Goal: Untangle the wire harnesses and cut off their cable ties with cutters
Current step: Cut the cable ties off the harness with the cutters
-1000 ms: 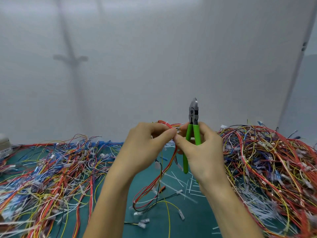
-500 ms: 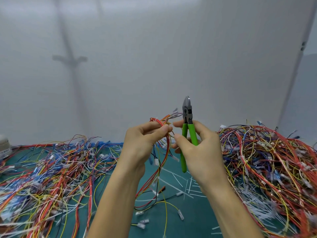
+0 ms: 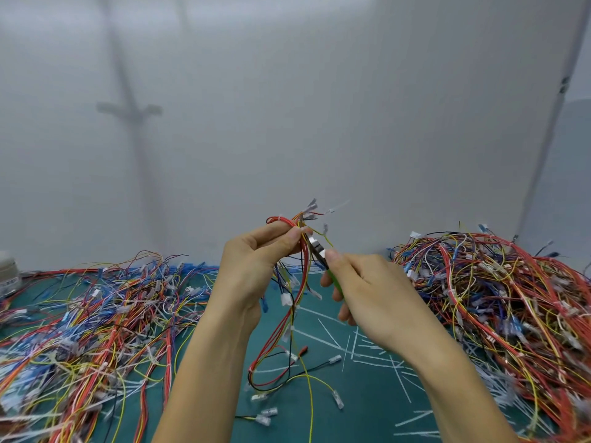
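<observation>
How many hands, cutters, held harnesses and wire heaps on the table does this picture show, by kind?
hands: 2, left hand and right hand
cutters: 1
held harness: 1
wire heaps: 2, left heap and right heap
total: 6

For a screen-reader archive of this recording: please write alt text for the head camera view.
A left hand holds up a wire harness while the right hand aims green-handled cutters at it beside the left thumb. Tangled wire piles lie either side on a green mat.
</observation>
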A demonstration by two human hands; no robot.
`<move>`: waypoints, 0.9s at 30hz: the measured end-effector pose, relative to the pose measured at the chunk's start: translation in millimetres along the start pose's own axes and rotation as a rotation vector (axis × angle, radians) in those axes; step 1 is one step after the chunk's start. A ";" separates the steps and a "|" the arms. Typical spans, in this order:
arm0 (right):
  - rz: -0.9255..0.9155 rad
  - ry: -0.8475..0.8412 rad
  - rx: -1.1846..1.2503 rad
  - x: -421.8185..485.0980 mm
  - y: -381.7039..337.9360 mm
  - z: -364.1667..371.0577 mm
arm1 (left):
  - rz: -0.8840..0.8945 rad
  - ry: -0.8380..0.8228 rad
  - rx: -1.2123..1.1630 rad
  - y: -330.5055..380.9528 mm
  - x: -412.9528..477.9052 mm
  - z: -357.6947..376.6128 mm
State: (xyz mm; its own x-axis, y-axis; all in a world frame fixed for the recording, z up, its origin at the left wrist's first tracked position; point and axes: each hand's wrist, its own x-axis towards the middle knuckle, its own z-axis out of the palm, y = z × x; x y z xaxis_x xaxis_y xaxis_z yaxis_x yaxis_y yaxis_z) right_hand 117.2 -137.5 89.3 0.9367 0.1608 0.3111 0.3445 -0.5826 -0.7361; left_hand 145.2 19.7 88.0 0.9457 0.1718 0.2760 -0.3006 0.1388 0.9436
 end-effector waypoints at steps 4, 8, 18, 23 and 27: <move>0.008 0.014 0.038 0.7 0.6 1.8 | -0.011 0.003 0.031 1.3 -0.8 0.0; 0.018 0.018 0.076 2.7 3.2 2.1 | -0.011 0.017 0.048 2.7 -2.6 0.1; -0.004 0.039 0.012 2.8 3.1 1.9 | 0.013 0.019 0.119 5.5 -4.0 1.1; -0.029 0.062 -0.020 0.5 1.6 0.3 | 0.032 0.010 0.182 5.5 -4.4 2.0; -0.045 0.061 -0.012 -0.2 1.4 0.3 | 0.045 0.006 0.191 4.3 -4.3 2.6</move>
State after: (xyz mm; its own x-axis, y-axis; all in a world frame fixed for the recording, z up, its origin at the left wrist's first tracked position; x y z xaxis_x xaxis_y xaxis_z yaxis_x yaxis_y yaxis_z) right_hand 117.5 -138.1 88.0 0.9146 0.1381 0.3800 0.3849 -0.5852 -0.7137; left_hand 140.2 17.0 91.3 0.9309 0.1794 0.3181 -0.3129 -0.0571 0.9481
